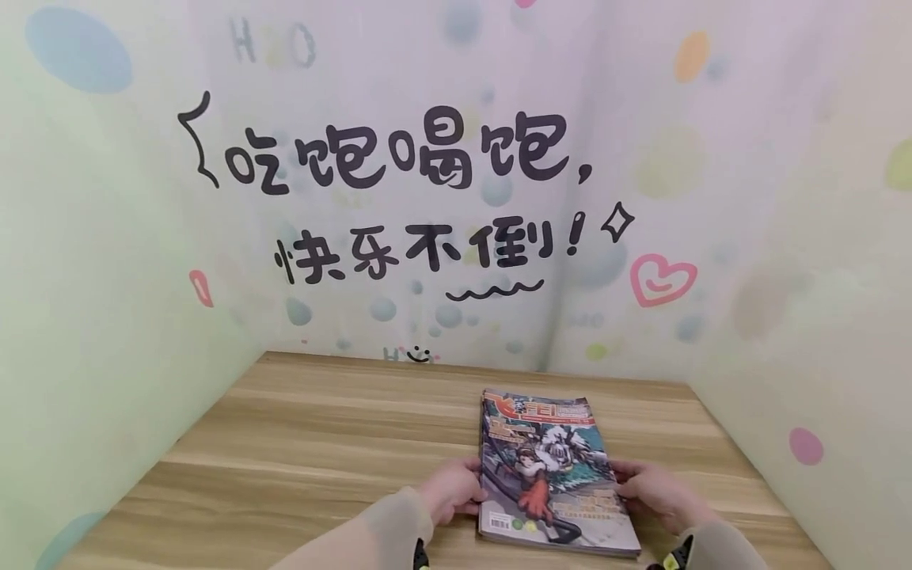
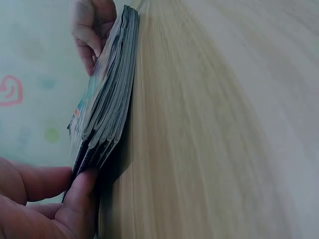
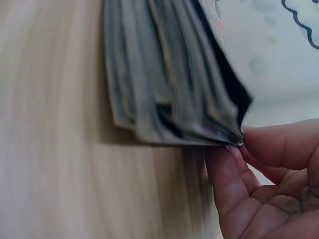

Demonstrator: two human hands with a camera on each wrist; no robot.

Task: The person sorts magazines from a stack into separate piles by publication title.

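A stack of magazines (image 1: 541, 475) lies on the wooden table, its top cover showing a colourful illustration of a figure in red. My left hand (image 1: 453, 489) is at the stack's left edge; in the left wrist view its thumb and finger pinch the edge beside several folded spines (image 2: 110, 114). On the opposite side, my right hand (image 1: 659, 495) grips the right edge. Up close in the right wrist view, the thumb and finger of the right hand (image 3: 271, 184) pinch a corner of the magazines (image 3: 164, 74), whose page edges fan slightly apart.
The wood-grain table (image 1: 321, 427) extends to the left of the stack and behind it. A pale printed curtain (image 1: 427, 63) with black lettering stands at the back, and similar panels (image 1: 805, 317) enclose the sides.
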